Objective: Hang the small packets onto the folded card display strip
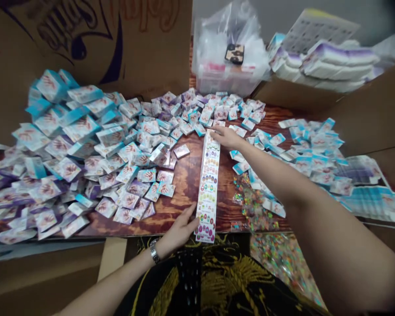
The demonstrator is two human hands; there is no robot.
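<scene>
A long white strip of stickers (209,184), printed with rows of small coloured egg-like pictures, lies lengthwise in front of me, apparently a stack of several layers. Its near end reaches over the table's front edge. My right hand (226,136) grips the far end, fingers over the top. Near the bottom, my left hand (183,226) holds the left edge between thumb and fingers; the fingertips are partly hidden. To the right of the strip lie small clear packets with bright coloured bits (255,204).
Small blue-and-purple boxes with hand pictures (82,127) are heaped at left and back. More packs (316,145) lie at right beside stacked flat cartons (371,204). Behind stand a plastic-covered bin (224,83) with a phone (235,53) on it and a cardboard box (303,98).
</scene>
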